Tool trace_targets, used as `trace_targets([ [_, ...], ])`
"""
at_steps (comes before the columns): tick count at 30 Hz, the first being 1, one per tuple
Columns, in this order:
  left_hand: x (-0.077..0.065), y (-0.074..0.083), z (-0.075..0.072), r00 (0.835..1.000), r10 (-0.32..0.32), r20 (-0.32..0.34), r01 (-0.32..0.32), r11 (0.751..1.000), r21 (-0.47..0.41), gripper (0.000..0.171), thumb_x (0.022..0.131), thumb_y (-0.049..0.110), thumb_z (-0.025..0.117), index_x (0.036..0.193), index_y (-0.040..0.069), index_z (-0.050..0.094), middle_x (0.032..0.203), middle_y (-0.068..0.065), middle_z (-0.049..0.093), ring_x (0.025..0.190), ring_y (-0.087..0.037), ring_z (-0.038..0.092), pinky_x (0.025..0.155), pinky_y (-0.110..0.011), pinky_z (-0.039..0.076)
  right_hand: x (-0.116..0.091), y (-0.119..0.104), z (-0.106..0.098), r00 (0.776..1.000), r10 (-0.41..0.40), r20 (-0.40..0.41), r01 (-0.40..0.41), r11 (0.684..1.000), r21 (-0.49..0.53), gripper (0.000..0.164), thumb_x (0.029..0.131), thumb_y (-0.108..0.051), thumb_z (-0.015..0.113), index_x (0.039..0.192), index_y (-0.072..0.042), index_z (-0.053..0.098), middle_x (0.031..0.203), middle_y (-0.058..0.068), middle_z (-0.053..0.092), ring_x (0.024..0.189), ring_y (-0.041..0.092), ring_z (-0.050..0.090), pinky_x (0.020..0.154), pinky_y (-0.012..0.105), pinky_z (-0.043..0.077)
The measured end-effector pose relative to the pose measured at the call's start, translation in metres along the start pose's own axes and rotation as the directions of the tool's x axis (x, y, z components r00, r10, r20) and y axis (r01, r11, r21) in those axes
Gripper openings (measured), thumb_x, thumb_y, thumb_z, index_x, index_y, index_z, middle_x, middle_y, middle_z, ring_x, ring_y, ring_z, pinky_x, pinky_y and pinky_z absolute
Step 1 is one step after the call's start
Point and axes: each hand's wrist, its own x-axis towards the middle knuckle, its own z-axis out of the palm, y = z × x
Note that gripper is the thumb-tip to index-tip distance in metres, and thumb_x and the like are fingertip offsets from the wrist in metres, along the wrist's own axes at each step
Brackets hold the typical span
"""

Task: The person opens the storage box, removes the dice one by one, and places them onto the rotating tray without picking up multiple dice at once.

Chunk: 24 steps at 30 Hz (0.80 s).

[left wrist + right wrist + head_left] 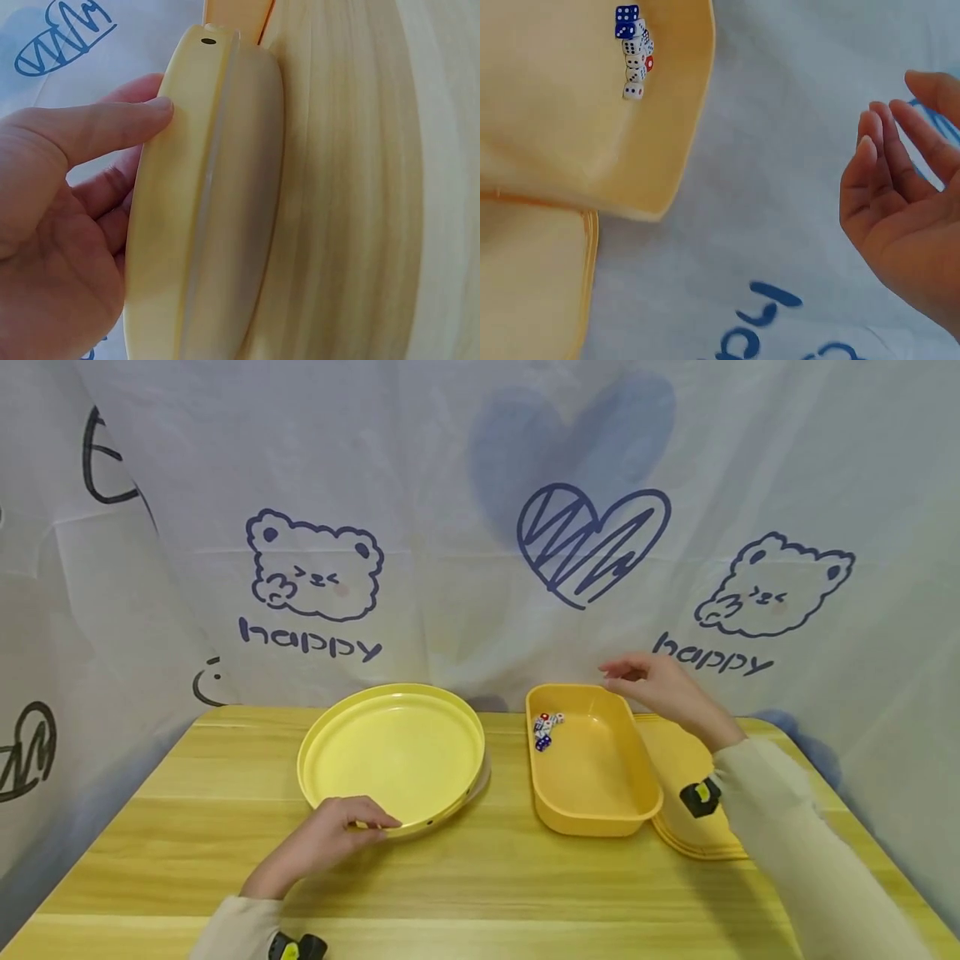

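My left hand (322,839) pinches the near rim of a round yellow tray (390,752), thumb on the outer wall and fingers over the edge. Below the tray's rim, the left wrist view shows a paler rounded lower part (244,195). My right hand (660,685) hangs in the air over the far right corner of an orange-yellow rectangular box (607,768). Its fingers are relaxed and loosely bent, with nothing in them, as the right wrist view shows. Several small dice (634,60), white and blue with a red face among them, lie against the box's left wall.
A flat yellow lid (678,760) lies right of the box, partly beneath the right arm. Everything stands on a wood-grain table (465,893). Behind the table's far edge hangs a white cloth (442,527) with bear and heart drawings.
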Motion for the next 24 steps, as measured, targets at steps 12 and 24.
trace_targets([
  [12, 0.002, 0.0, -0.004, 1.0, -0.01, 0.019, 0.011, 1.0, -0.022, 0.016, 0.088, 0.003, 0.068, 0.102, 0.006, 0.076, 0.095, 0.001, 0.07, 0.084, -0.007, 0.061, 0.071, -0.027, 0.05, 0.051, 0.016, 0.046, 0.998, 0.025, 0.063, -0.039, 0.97, 0.241, 0.038, 0.098, -0.017, 0.058, 0.129, 0.004, 0.056, 0.121, 0.019, 0.059, 0.107, 0.032, 0.053, 0.092, 0.043, 0.045],
  [24, 0.001, -0.001, -0.001, 1.0, -0.013, 0.003, 0.013, 0.999, -0.031, 0.016, 0.087, 0.001, 0.068, 0.1, 0.005, 0.076, 0.094, 0.001, 0.07, 0.086, -0.008, 0.062, 0.073, -0.027, 0.05, 0.061, 0.043, 0.084, 0.978, 0.087, 0.188, -0.138, 0.951, 0.277, 0.036, 0.095, -0.014, 0.061, 0.126, 0.005, 0.058, 0.125, 0.017, 0.06, 0.107, 0.027, 0.055, 0.094, 0.045, 0.045],
])
